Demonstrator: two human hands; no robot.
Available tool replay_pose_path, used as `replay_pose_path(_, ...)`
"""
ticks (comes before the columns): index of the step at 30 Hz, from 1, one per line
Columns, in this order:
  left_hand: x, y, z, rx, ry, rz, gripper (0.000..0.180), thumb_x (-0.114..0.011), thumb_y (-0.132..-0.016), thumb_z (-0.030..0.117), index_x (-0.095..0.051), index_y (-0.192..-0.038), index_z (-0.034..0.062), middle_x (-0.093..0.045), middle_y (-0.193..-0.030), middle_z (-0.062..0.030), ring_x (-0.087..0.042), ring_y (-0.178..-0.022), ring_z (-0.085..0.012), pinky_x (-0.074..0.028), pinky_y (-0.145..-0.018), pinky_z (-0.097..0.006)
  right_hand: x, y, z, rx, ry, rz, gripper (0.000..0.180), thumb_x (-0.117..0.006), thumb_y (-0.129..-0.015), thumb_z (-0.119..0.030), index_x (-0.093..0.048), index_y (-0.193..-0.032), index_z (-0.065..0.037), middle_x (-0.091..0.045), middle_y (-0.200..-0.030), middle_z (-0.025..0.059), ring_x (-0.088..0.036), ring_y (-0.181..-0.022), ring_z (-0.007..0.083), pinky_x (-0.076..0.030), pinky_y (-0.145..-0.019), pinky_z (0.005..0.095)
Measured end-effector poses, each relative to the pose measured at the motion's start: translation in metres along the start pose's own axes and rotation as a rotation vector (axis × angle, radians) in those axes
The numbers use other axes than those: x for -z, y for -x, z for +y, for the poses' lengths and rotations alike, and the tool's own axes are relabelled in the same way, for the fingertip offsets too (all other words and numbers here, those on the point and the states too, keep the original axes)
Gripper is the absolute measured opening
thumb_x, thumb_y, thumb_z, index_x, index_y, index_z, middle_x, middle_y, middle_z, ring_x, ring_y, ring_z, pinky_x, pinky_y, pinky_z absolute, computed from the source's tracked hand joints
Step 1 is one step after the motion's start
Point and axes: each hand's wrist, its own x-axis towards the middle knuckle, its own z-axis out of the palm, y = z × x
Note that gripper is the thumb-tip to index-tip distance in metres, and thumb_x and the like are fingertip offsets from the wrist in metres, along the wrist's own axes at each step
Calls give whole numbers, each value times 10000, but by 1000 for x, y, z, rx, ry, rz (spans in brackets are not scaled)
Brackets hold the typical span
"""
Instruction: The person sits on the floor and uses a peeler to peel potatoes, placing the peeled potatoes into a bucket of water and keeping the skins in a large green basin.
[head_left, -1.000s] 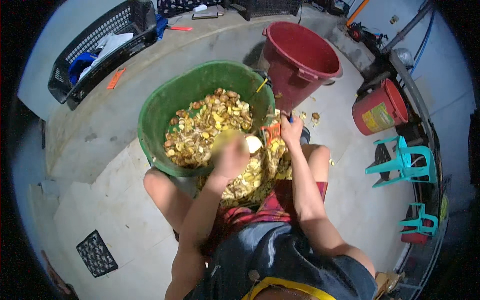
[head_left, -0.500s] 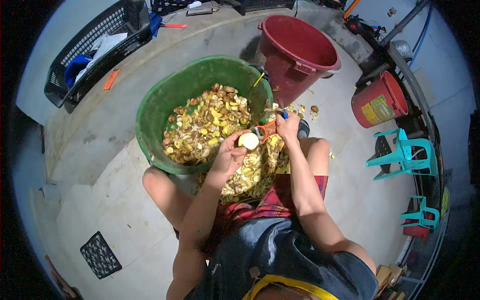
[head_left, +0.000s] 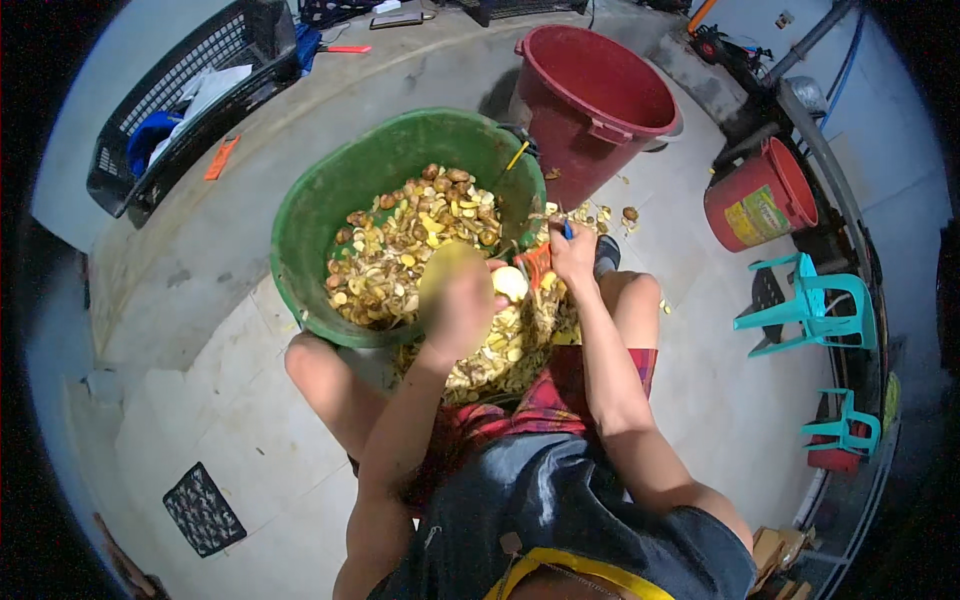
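A pale, peeled potato (head_left: 511, 284) is held in the fingers of my left hand (head_left: 460, 310), partly covered by a blurred patch. My right hand (head_left: 573, 252) grips an orange peeler (head_left: 537, 262) close beside the potato; a bit of blue (head_left: 568, 230) pokes out at the top of that fist. Just ahead and to the left stands a green tub (head_left: 300, 215), holding a heap of brown potatoes and yellow pieces (head_left: 415, 235). Beneath my hands, between my legs, lies a pile of pale slices and peelings (head_left: 490, 365).
A large dark red tub (head_left: 570, 150) stands behind the green one. Loose scraps and a brown potato (head_left: 629, 214) lie on the floor. Farther right are a red bucket (head_left: 755, 205) and teal plastic chairs (head_left: 815, 305). A black crate (head_left: 195, 100) sits at upper left.
My left hand has turned over, its back now more toward me, and the potato has shifted slightly right. My right hand and the peeler have barely moved.
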Motion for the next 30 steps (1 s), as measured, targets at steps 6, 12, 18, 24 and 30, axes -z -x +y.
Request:
replay_pose_path(6,-5,7,8,35,-11,22,555,-666,-786,-77,-469,-1304,-70,-578,-1153,-97,-611,-973,-133,-535,-825,-246,6,16,-24,42,-80,21,209,-590,-764,-182,-593,-681,10,-481,-525,82,-443,-508,128,-395,-507,337)
replay_pose_path(12,1,9,6,81,176,20,545,-692,-771,-65,-490,-1278,-60,-565,-1198,-98,-572,-1064,-155,-489,-915,-262,5,7,-5,22,-36,94,213,-591,-747,-168,-575,-660,27,-459,-486,92,-433,-468,151,-394,-497,357)
replay_pose_path(18,-2,5,4,81,100,-52,546,-669,-784,-66,-469,-1292,-59,-537,-1244,-122,-580,-1065,-177,-498,-919,-277,8,-8,-1,-49,108,57,237,-612,-772,-172,-556,-650,23,-476,-513,108,-464,-502,127,-396,-510,328)
replay_pose_path(24,5,5,-1,37,-24,-26,547,-678,-798,-48,-464,-1302,-52,-592,-1161,-106,-588,-1053,-177,-498,-917,-281,7,9,-21,37,33,51,241,-618,-783,-221,-631,-700,5,-508,-517,124,-521,-488,193,-428,-520,352)
replay_pose_path(30,5,3,13,-7,231,51,601,-696,-822,-1,-410,-1346,-69,-558,-1234,-125,-564,-1115,-190,-482,-944,-278,7,22,12,2,330,-184,285,-659,-745,-319,-696,-744,-36,-618,-627,210,-636,-616,373,-515,-645,450)
